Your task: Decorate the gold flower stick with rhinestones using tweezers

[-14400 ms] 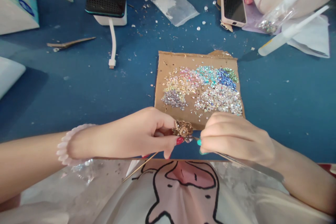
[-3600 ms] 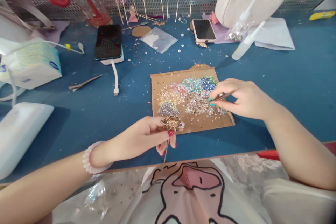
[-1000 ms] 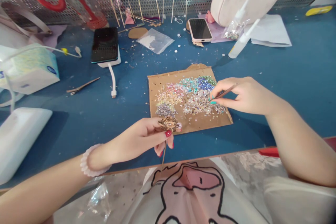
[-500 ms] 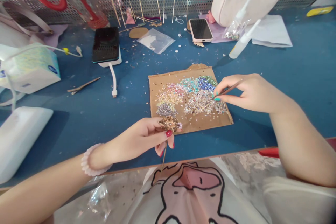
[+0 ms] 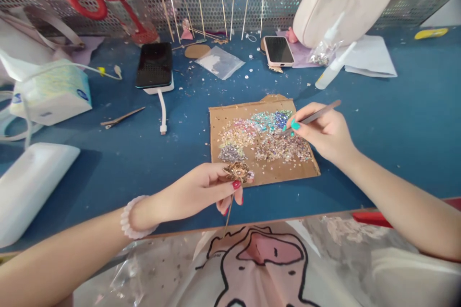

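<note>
My left hand is closed on a gold flower-shaped ornament on a thin stick, held over the near edge of a piece of cardboard. A pale pink piece shows at the ornament's right side. My right hand pinches a pair of tweezers, its tips down among the rhinestones. Small rhinestones lie on the cardboard in patches of silver, pink, yellow, turquoise, blue and green. Whether the tweezers grip a stone is too small to tell.
Behind the cardboard lie a plastic bag, a pink-cased phone and a glue bottle. Left are a black phone, a hair clip and a tissue pack. Several decorated sticks stand at the back.
My right hand has shifted slightly left over the rhinestones and turned, with the tweezers tilted differently. The left hand keeps the ornament in about the same place; the whole view has moved a little.
</note>
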